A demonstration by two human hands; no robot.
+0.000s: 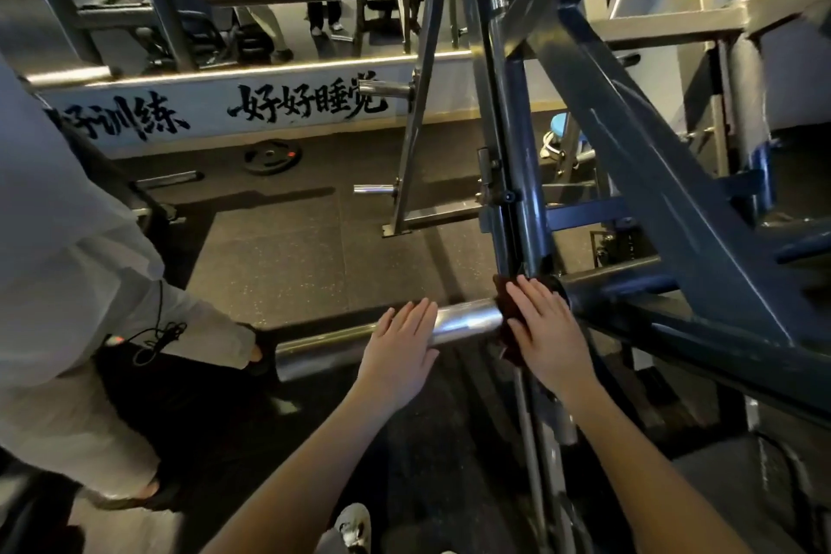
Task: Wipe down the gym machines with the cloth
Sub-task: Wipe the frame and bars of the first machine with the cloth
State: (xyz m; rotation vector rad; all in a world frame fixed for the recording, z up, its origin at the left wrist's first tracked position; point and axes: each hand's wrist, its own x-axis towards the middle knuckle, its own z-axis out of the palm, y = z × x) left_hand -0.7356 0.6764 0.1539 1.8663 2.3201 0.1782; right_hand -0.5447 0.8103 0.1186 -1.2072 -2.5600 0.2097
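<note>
The cloth (507, 342) was a small dark one, low in the middle of the frame. It sat under the right hand (544, 328), at the spot where the shiny bar (467, 319) meets the dark machine frame (652, 202). The right hand lay flat on it, with straight fingers close together pressing the cloth down, not pinching it. The left hand (400, 346) lay flat on the shiny bar just beside it, also with straight fingers, and held nothing.

To do this step well, I think the right hand should wrap the cloth around the bar, so the under side gets wiped too. Then it should slide the cloth along the bar toward the free end at the left. The left hand was in the way there, so it would need to lift off first, or its prints would stay on the metal. The corner by the frame probably holds dirt, so a slow rub there would help.

There was writing on the white wall strip (270, 103), in the upper left of the frame. The big black brush letters were Chinese. One part read 好好睡觉. The other part ended in 训练, and its start was hidden behind a person in light clothes (67, 283). I saw no brand name on the machine.
</note>
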